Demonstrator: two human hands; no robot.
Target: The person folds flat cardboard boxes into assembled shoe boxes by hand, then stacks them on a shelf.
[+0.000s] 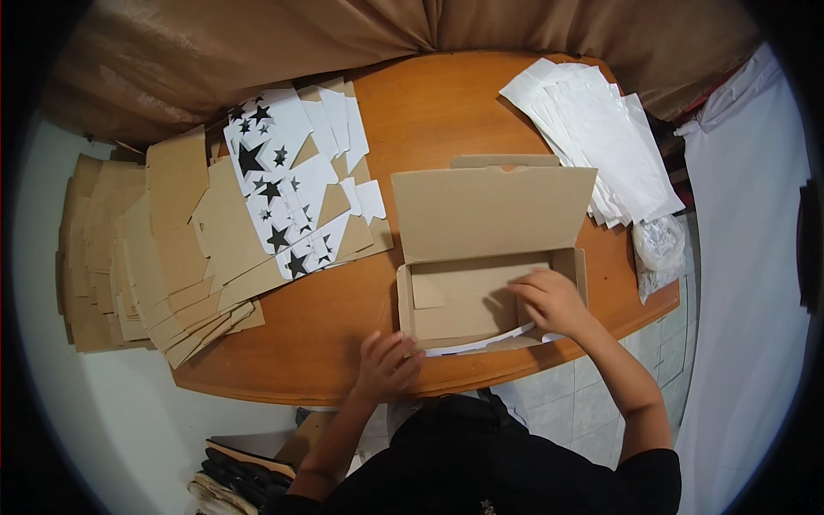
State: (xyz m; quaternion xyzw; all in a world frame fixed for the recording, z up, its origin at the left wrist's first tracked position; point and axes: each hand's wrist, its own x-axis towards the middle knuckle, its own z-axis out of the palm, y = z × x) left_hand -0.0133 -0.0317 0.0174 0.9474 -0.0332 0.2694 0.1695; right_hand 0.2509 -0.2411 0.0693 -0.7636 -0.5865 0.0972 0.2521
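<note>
An open brown cardboard box (408, 296) sits near the table's front edge, its lid (495, 213) tilted up and back. Inside it the bottom is bare cardboard, with a small lighter rectangle at the left. White shows along the front wall (476, 346). My left hand (388, 367) is at the box's front left corner, fingers spread and holding nothing; whether it touches the cardboard is hard to tell. Over the right side of the box reaches my right hand (554, 300), its fingers bent but apart, nothing visible in them.
Flat cardboard blanks (176, 266) lie in overlapping stacks on the left, some white with black stars (270, 190). White paper sheets or bags (601, 137) are piled at the back right, beside a clear plastic bag (659, 253). A brown curtain (283, 43) hangs behind the wooden table (429, 103).
</note>
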